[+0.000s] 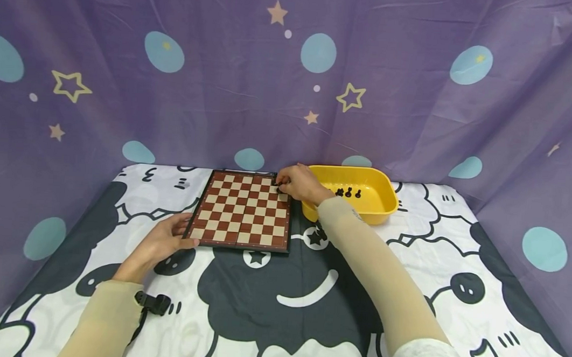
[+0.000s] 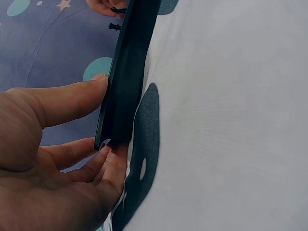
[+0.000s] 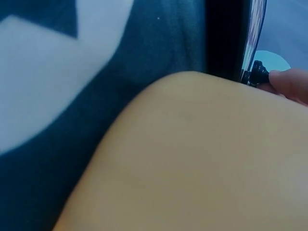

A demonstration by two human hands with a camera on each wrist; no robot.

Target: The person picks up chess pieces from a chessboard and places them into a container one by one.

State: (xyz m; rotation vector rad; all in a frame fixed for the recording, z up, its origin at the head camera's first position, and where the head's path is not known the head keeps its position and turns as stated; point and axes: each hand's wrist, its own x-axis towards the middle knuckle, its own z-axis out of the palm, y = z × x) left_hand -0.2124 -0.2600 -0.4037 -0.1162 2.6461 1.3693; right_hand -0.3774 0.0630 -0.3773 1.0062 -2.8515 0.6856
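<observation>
A brown-and-cream chessboard (image 1: 241, 244) with a dark rim lies flat at the back of the table. My left hand (image 1: 166, 240) holds its near left corner, thumb at the near edge and fingers along the left side. In the left wrist view, the thumb and fingers sit on opposite faces of the board's dark side wall (image 2: 127, 72). Over the far right corner, my right hand (image 1: 301, 182) pinches a black chess piece (image 3: 259, 72) close over the board. Another black chess piece (image 2: 114, 26) stands beside those fingers.
A yellow plastic basin (image 1: 383, 208) stands just right of the board, with several black chess pieces (image 1: 349, 192) inside. My right forearm (image 1: 374, 258) passes in front of its left side. A purple patterned curtain (image 1: 223, 78) hangs behind the table, which wears a cartoon-print cloth (image 1: 259, 317).
</observation>
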